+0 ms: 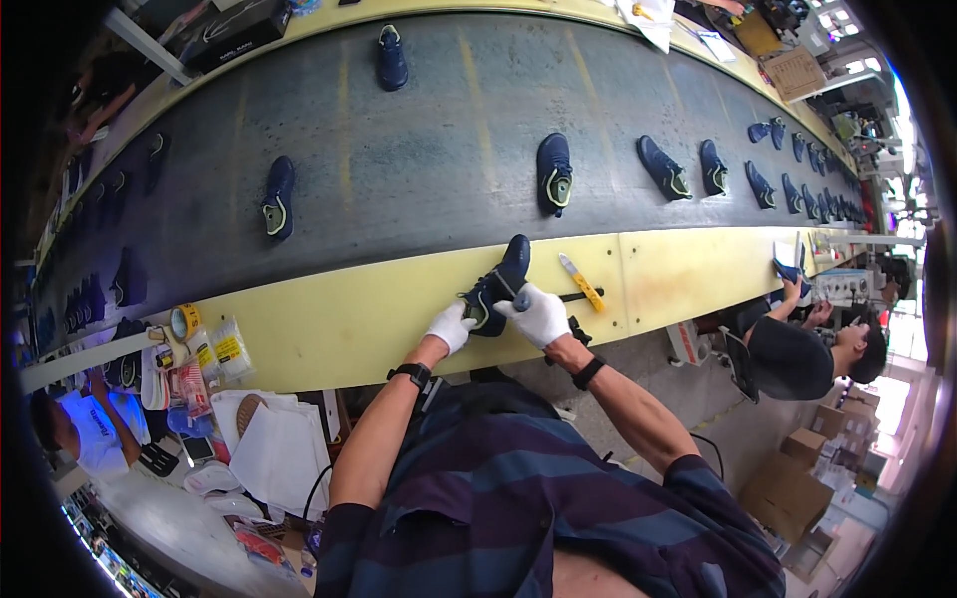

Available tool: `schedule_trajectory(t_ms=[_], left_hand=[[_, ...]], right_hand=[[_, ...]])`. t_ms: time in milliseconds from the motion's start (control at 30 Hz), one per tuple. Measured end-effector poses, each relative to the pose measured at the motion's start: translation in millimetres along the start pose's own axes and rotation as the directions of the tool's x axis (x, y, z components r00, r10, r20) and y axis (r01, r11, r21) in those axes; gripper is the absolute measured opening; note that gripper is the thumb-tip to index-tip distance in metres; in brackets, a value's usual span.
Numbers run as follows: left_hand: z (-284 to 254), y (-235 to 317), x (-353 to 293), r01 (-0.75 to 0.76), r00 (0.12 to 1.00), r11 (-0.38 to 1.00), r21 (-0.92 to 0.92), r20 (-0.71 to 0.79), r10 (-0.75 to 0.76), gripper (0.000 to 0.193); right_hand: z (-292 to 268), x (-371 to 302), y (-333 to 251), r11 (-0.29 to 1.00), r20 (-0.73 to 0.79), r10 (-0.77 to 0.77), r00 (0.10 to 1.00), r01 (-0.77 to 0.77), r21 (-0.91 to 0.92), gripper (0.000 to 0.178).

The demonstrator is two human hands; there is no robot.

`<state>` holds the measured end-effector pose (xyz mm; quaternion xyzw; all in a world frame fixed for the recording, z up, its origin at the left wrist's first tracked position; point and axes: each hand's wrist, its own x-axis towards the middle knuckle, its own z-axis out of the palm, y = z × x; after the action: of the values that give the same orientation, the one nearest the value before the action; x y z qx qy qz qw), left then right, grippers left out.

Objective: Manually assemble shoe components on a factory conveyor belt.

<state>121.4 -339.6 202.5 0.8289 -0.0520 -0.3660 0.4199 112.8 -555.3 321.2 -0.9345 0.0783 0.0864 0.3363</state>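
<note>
A navy sneaker [510, 261] with a light green collar lining lies tilted on the yellow ledge in front of me, toe pointing away. My left hand [451, 327], in a white glove, is closed on the shoe's heel and collar side. My right hand [538, 315], also gloved in white, is closed around a hand tool [521, 300] with a dark handle and a thin metal shaft. That shaft reaches over the shoe's laces; whether its tip touches them I cannot tell. Right of the shoe lies a yellow utility knife [582, 283], beside a black rod-like object [576, 296].
Beyond the ledge runs a dark conveyor belt [419, 149] carrying several navy sneakers, one [554, 173] straight ahead. Yellow tape [185, 320] and plastic bags [229, 349] sit at the ledge's left end. A co-worker [797, 349] handles a shoe at right; another person [95, 434] is at left.
</note>
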Motion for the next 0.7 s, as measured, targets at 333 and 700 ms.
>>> schedule_trajectory(t_ms=[333,700], left_hand=[[6,6,1,0.033,0.999,0.987,-0.16,-0.036,-0.039,0.038],[-7,21,-12,-0.089,0.992,0.99,0.107,-0.077,0.097,0.036]], right_hand=[[8,-2,6,0.997,-0.024,0.073,0.997,-0.073,0.01,0.048],[0,-15,6,0.988,0.13,0.144,0.981,-0.135,-0.07,0.05]])
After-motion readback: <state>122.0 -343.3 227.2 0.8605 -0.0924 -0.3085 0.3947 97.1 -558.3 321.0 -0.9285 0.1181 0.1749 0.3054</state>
